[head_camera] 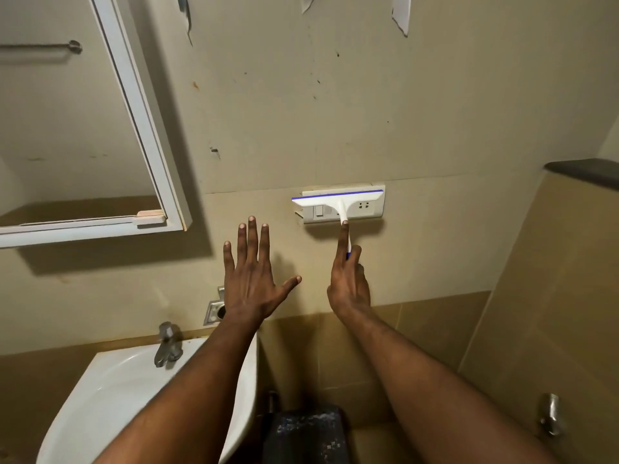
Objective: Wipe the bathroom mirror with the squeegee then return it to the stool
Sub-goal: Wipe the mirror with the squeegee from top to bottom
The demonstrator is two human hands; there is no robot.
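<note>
Right hand [348, 283] grips the squeegee [338, 204] handle, blade at 12 o'clock over a socket [366, 211]; left hand [251, 279] splayed, empty; mirror [67, 128] at 10.

Two hands [253, 272] [348, 286], one squeegee [338, 200], one mirror [67, 128], one stool [303, 437]

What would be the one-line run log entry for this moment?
right hand: holds squeegee | left hand: open, empty | mirror: far left

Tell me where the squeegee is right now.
The squeegee is in the right hand, raised right of centre in front of the wall socket panel, well right of the mirror.
</note>
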